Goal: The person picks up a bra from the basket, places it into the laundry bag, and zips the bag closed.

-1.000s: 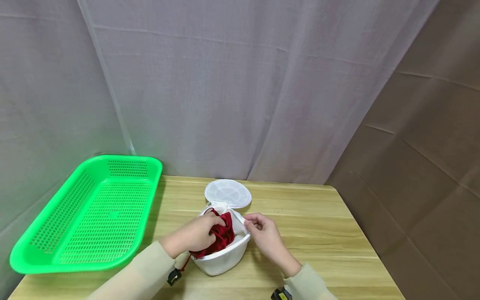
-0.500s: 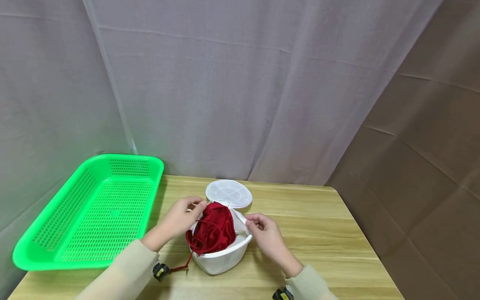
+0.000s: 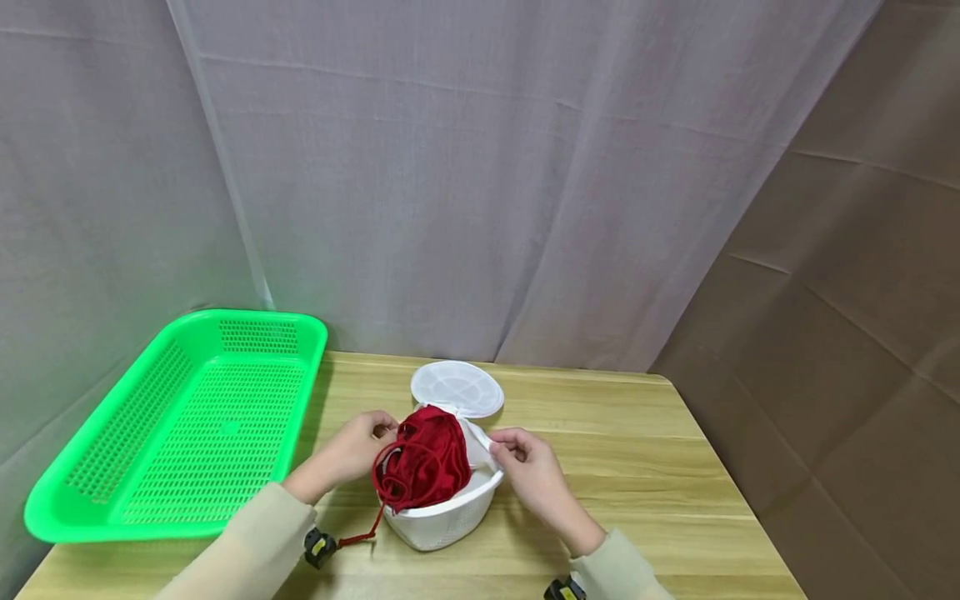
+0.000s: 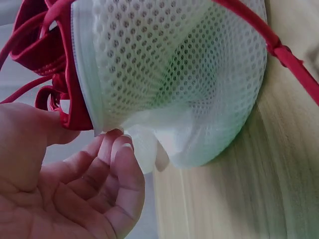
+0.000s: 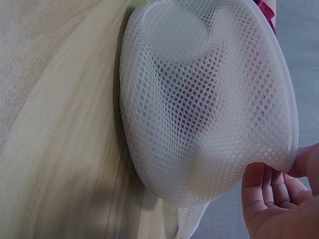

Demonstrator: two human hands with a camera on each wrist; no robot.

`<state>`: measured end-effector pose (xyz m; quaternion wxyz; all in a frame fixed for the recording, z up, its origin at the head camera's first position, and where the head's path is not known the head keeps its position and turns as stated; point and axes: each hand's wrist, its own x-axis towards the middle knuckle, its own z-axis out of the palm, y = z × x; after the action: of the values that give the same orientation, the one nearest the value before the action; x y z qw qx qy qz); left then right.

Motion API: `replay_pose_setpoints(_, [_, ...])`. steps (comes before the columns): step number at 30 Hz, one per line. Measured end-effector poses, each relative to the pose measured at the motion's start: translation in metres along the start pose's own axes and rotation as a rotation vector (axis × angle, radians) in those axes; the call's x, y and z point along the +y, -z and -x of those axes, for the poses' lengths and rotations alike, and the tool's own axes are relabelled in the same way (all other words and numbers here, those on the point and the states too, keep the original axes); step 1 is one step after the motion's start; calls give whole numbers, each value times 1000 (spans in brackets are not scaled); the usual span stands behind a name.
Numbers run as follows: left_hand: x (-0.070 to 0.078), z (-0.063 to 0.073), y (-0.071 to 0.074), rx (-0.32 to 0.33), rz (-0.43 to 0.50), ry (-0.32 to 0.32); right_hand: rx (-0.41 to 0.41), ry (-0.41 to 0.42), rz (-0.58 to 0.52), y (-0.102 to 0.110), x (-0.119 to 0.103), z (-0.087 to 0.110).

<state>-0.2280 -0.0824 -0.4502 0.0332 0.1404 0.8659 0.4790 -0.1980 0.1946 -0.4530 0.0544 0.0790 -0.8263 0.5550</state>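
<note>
A white mesh laundry bag stands unzipped on the table, its round lid folded back behind it. Inside lies a bunched red satin garment with thin straps, heaped above the rim. At the bag's left rim, my left hand pinches the edge; the left wrist view shows the thumb by the red fabric and curled fingertips under the zipper. My right hand pinches the zippered edge on the right side, thumb inside and fingers outside. A red strap hangs over the front left of the bag.
A large green plastic basket with perforated sides stands left of the bag on the wooden table. Grey curtain closes off the back, and brown cloth hangs along the right.
My left hand has come out of the bag, letting go of the red garment, and moved to the left rim. The strap now dangles outside. My right hand keeps its place.
</note>
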Motion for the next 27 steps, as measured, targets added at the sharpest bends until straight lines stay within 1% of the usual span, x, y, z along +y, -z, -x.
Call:
replay_pose_setpoints(4, [4, 2, 0, -10, -8, -4, 4, -1, -8, 0, -2, 1])
replay_pose_setpoints(9, [7, 2, 0, 6, -24, 9, 8, 0, -11, 0, -2, 2])
replay_pose_setpoints(15, [4, 2, -1, 15, -55, 3, 6, 1, 5, 1, -2, 2])
replay_pose_setpoints(17, [2, 1, -3, 25, -73, 0, 4, -2, 5, 2, -11, 5])
replay_pose_setpoints(20, [4, 0, -1, 85, -94, -31, 5, -10, 9, 5, -26, 10])
replay_pose_setpoints(22, [8, -1, 3, 135, -95, -52, 12, -20, 10, 8, -37, 13])
replay_pose_setpoints(25, [16, -1, 14, 214, -114, -67, 40, -18, 26, 13, -41, 13])
replay_pose_setpoints(27, [20, 0, 22, 252, -137, -62, 63, -16, 29, 16, -42, 13])
